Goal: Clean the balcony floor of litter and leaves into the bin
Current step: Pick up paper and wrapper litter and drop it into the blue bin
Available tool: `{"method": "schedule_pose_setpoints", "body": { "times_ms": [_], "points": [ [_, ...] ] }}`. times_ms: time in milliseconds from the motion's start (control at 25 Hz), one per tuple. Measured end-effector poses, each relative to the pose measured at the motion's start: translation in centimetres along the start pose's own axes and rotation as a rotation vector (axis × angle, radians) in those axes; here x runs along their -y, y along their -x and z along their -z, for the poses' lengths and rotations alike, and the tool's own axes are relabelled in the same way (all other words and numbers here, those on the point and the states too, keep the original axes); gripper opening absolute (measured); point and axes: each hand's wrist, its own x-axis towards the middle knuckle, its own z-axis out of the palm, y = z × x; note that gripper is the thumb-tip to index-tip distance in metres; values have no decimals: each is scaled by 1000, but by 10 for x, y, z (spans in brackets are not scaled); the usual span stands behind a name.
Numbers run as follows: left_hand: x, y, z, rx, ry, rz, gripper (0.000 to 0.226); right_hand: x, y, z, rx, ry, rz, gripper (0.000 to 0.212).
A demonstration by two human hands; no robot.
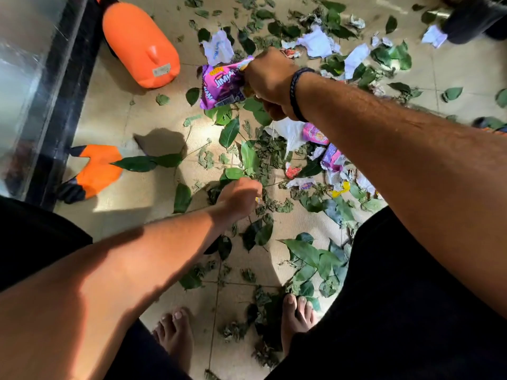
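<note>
Right hand (270, 80) gripping crinkled purple wrapper (222, 86)

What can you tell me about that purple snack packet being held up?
The purple wrapper is a crinkled, glossy, foil-like biscuit packet with white "JimJam" lettering and a barcode near its lower edge. It looks emptied and limp. The right hand pinches its right end, holding it off the leaf-strewn floor, just right of the orange container.
</note>
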Motion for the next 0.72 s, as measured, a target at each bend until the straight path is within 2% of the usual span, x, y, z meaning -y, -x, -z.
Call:
{"method": "schedule_pose_setpoints", "body": {
  "times_ms": [80, 200, 360, 520, 600, 720],
  "points": [
    [-14, -4, 30, 94, 161, 54, 9, 1, -3, 4, -7, 38, -15, 29],
    [-37, -6, 100, 190, 282, 9, 21, 4, -9, 4, -17, 15, -18, 27],
    [-44, 19, 194, -52, 487, -3, 17, 13, -14, -3, -39, -21, -10, 32],
    [-37, 34, 222, -366, 835, -94, 31, 10, -20, -7, -23, 17, -17, 34],
    [-42, 33, 217, -418, 883, -144, 35, 6, -21, -8, 17, -47, -99, 33],
    [-47, 26, 215, -465, 943, -174, 28, 7, -18, -3, 91, -271, -217, 33]
  ]
}}
